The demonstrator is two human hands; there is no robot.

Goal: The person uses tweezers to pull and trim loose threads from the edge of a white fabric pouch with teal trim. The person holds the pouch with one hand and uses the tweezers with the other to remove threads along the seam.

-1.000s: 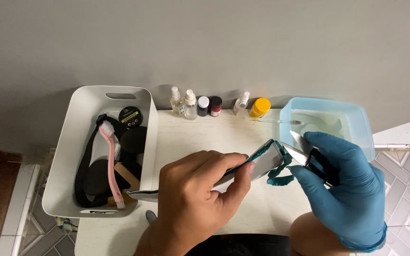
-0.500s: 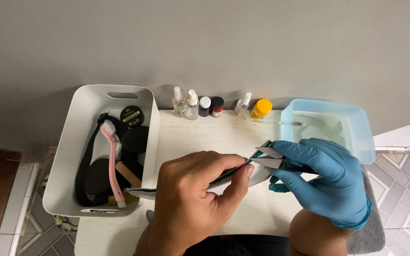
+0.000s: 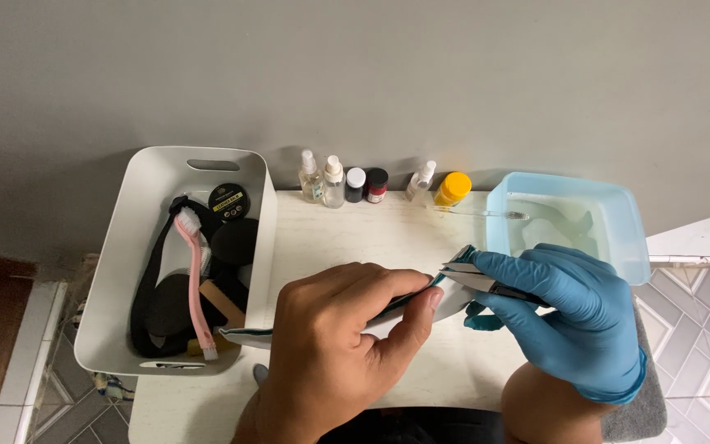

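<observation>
Centrally, on pale worktop [image 3: 355, 247]: flat shoe [image 3: 408, 304], light-soled with teal edging, lying across the middle, heel end just beside white basket [image 3: 125, 247].

Left hand [image 3: 338, 345]: bare, curled closed over the shoe's middle, thumb pressed against the sole edge.

Right hand [image 3: 573, 316]: in blue glove, closed on the shoe's toe end, fingers wrapped around a dark-handled tool [image 3: 495, 285] held against that end; kind of tool not clear.

Right of shoe, just beyond the gloved hand: pale blue tub [image 3: 626, 247], translucent, holding water, a thin clear-handled brush [image 3: 478, 213] laid over its near-left rim.

Behind shoe, against grey wall [image 3: 355, 74]: row of small containers, namely two clear spray bottles [image 3: 322, 179], white-capped jar [image 3: 356, 184], dark-capped jar [image 3: 376, 184], small dropper bottle [image 3: 421, 181], yellow-capped jar [image 3: 453, 189].

Left of shoe, inside the basket: pink-handled brush [image 3: 195, 279], round black tin [image 3: 228, 201], black sponge-like pads, black strap, wooden-backed brush partly hidden.

Below worktop, either side: tiled floor [image 3: 700, 279].
</observation>
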